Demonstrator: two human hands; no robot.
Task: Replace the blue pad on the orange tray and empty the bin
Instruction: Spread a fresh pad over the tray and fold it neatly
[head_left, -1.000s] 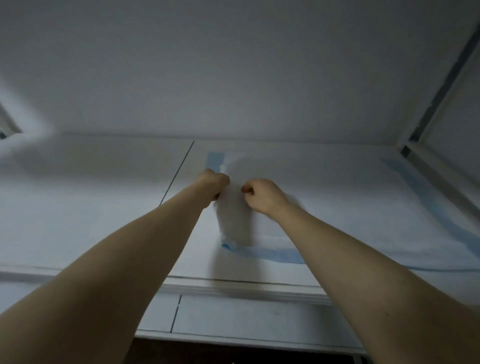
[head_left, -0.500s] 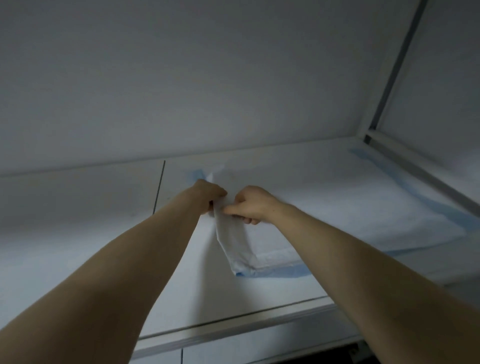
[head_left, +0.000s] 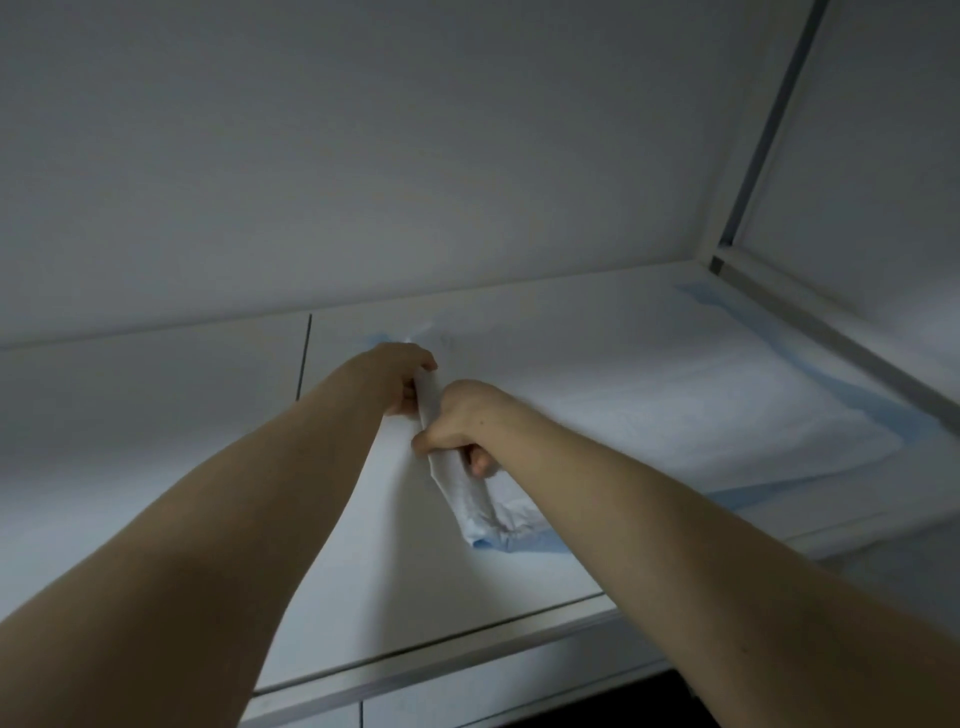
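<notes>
Two bare forearms reach out from the lower corners over the front lip of a white counter (head_left: 156, 447). The right hand (head_left: 462, 423) is the nearer one. Its fingers are curled tight and clamped round a folded strip along the left edge of the pad (head_left: 675, 421), with the thumb on the near side of the strip and the fingertips tucked under it. Just beyond it, almost touching, the left hand (head_left: 402, 379) grips the upper end of the same strip, its fingers closed over the fold so that only the knuckles and the back of the hand show.

The pad is white with a faint quilted face and a pale blue border. Its left edge is lifted off the counter and gathered into a narrow band that runs from the left hand, through the right hand, down to a drooping corner where the blue backing shows. The rest of the pad lies flat on the right part of the counter and spreads away toward a pale metal rail (head_left: 831, 332) at the far right, with the blue border visible along its near side and its far right side. A thin dark seam (head_left: 304, 358) crosses the counter left of the hands. Behind everything stands a plain white wall (head_left: 415, 156).
</notes>
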